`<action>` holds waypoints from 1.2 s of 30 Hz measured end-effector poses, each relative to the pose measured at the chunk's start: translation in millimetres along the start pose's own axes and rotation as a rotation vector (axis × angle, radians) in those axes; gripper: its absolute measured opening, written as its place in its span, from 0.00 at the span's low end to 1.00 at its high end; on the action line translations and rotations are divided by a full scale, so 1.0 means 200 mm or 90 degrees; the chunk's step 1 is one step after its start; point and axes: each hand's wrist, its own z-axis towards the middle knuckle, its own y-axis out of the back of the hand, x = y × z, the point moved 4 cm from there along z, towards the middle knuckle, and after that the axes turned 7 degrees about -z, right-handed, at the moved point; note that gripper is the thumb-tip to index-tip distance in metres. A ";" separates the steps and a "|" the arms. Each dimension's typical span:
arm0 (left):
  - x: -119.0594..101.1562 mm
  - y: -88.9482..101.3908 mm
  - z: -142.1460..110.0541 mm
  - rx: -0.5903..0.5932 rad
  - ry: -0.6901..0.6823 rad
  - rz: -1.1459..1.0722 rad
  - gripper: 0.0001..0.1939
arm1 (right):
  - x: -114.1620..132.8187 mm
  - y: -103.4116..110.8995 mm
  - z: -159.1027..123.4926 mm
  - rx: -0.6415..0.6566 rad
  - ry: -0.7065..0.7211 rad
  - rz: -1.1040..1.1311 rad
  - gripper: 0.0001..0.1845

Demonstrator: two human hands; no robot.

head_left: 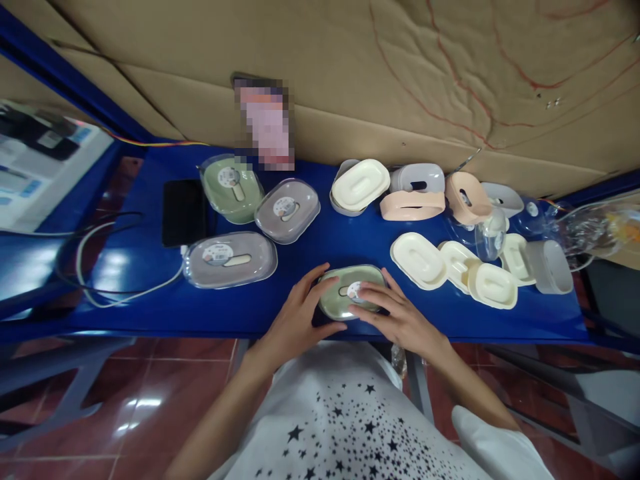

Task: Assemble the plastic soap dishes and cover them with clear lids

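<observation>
A green oval box [336, 301] with a clear cover and a round white sticker [355, 291] lies flat near the table's front edge. My left hand [305, 307] grips its left side, thumb along the near edge and fingers at the far edge. My right hand [395, 312] wraps over the right end, with some fingertips resting on the cover by the sticker. To the left are similar covered boxes: a green one [231, 193], a grey one [293, 220] and a longer-looking grey one [230, 257]. Cream oval trays [419, 261] lie to the right.
Peach shells [413, 207], grey shells [550, 268] and clear covers [490, 240] crowd the right side of the blue table [300, 313]. A black phone [183, 212] with a white cable [95, 303] lies at left. Cardboard [325, 127] lines the back.
</observation>
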 end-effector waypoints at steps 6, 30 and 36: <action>-0.01 0.03 -0.04 0.000 0.023 -0.009 0.41 | 0.01 -0.03 0.02 0.020 0.041 0.005 0.31; -0.02 0.28 -0.54 -0.415 -0.169 0.334 0.27 | -0.27 0.05 -0.21 -0.121 -0.422 -0.199 0.21; -0.20 -0.15 -0.07 -0.108 -0.205 0.253 0.22 | -0.24 0.07 -0.06 -0.019 -0.206 -0.031 0.18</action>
